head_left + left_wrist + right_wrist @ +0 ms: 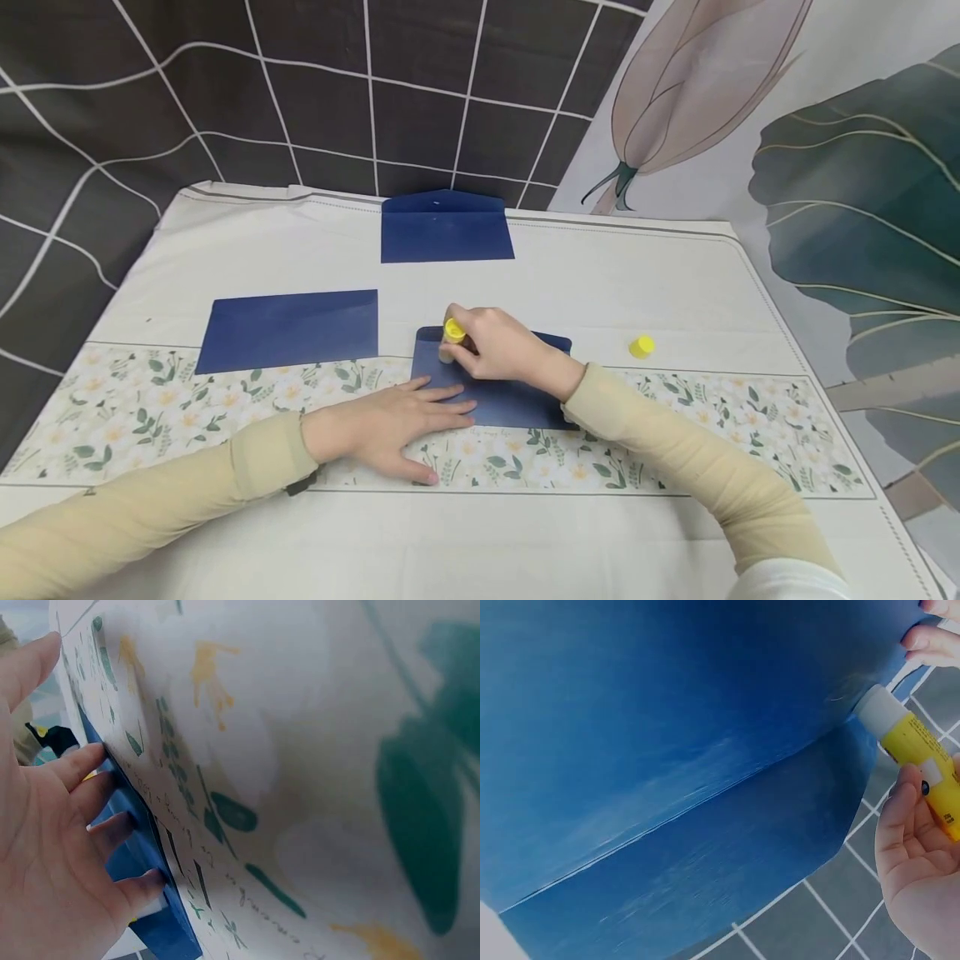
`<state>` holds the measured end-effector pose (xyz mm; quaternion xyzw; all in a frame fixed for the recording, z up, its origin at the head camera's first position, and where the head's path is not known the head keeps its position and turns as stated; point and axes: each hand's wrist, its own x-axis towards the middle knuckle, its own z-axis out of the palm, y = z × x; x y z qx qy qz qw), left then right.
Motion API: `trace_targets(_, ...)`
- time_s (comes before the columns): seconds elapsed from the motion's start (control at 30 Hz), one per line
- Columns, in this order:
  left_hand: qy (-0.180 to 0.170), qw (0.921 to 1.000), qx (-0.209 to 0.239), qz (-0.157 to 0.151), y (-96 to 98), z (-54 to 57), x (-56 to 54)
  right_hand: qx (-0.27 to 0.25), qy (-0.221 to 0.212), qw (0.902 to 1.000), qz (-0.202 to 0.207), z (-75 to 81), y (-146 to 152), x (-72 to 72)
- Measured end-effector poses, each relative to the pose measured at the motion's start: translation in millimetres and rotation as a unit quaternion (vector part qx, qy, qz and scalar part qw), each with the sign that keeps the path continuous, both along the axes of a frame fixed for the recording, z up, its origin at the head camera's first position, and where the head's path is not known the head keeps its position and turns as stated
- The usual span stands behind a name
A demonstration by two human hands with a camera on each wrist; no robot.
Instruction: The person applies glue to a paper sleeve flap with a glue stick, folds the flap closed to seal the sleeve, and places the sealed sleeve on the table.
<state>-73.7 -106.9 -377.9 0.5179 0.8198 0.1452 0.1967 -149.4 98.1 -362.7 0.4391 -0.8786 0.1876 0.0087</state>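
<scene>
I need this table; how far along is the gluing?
Looks done: the cap is off, and the left envelope shows no open flap. In hand: the right hand holds the glue stick against the near envelope, where the left hand rests. Likely remaining: closing that envelope and the far envelope, both open.

Small dark print on the yellow-and-white cylindrical glue stick (916, 746): illegible. Cursive script on the white floral-patterned tablecloth (315, 810): unreadable.

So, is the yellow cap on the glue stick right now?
No, the yellow cap lies on the tablecloth, apart from the glue stick.
</scene>
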Motion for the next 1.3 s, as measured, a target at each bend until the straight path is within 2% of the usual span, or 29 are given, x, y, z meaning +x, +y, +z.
trace_targets(0.43, -0.007, 0.9999, -0.012, 0.007, -1.5, -0.2, 0.1, -0.010, 0.007, 0.9995, -0.029, -2.9, 33.2, 8.3)
trace_targets(0.8, -0.013, 0.9999, -0.005, 0.003, 0.0, 0.8, -0.4, 0.006, -0.010, 0.9975, -0.070, 2.1, 67.7, 16.9)
trace_targets(1.3, -0.012, 0.9997, -0.019, 0.003, 0.3, 3.6, -1.7, 0.016, -0.010, 0.9932, -0.115, 5.0, 106.5, 26.5)
